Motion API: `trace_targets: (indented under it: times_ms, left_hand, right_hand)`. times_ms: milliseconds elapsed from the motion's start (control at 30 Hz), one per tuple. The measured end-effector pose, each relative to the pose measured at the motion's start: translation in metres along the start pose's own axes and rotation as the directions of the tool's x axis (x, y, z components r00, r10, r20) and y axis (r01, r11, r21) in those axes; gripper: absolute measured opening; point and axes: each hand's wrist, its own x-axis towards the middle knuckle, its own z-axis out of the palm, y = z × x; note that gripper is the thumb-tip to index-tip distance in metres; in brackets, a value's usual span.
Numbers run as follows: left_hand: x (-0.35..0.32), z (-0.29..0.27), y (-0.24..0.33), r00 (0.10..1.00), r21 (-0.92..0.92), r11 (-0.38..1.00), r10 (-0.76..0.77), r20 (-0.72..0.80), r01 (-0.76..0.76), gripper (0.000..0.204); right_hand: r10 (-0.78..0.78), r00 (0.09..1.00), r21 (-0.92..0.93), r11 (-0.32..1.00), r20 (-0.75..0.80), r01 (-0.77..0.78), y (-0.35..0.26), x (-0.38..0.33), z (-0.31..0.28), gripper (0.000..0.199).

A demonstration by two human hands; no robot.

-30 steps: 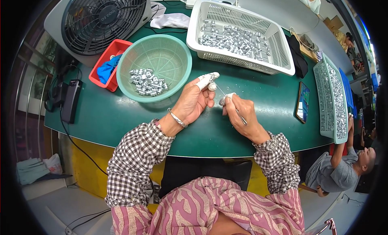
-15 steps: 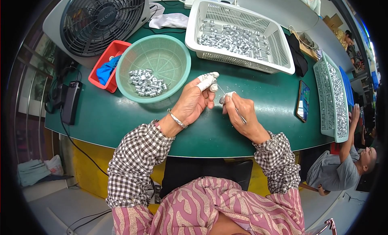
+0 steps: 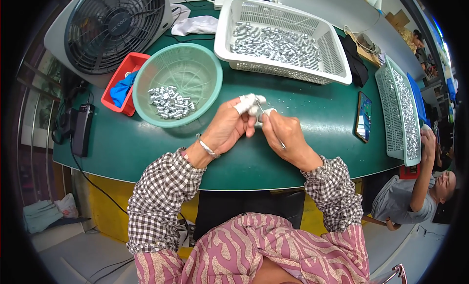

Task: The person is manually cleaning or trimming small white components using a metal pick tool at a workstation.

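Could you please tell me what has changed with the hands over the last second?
Very little: the left hand and right hand have drawn slightly closer, fingertips meeting over a small metal part; the thin tool stays in the right. Green basin and white basket unmoved.

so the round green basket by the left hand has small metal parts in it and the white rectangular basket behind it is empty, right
Not quite. In the head view, the white rectangular basket is not empty: it holds a heap of small metal parts. The round green basket near the left hand does hold metal parts.
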Motion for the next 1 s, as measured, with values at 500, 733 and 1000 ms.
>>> trace_targets:
  times_ms: [500,733,1000]
  left_hand:
    - [-0.003,0.009,-0.005,0.997,0.137,0.990,-0.025,-0.068,0.034,0.029]
    - [0.001,-0.002,0.000,0.998,0.071,0.997,0.008,-0.055,-0.004,0.026]
    - [-0.002,0.001,0.003,0.998,0.051,0.998,0.051,-0.044,-0.048,0.026]
  right_hand:
    - [-0.043,0.999,-0.138,0.989,0.018,0.045,0.004,-0.001,0.001,0.019]
    - [0.132,0.991,0.260,0.956,0.029,-0.134,0.002,0.001,-0.006,0.015]
    - [0.118,0.988,0.112,0.988,-0.094,-0.107,0.015,0.006,-0.018,0.014]
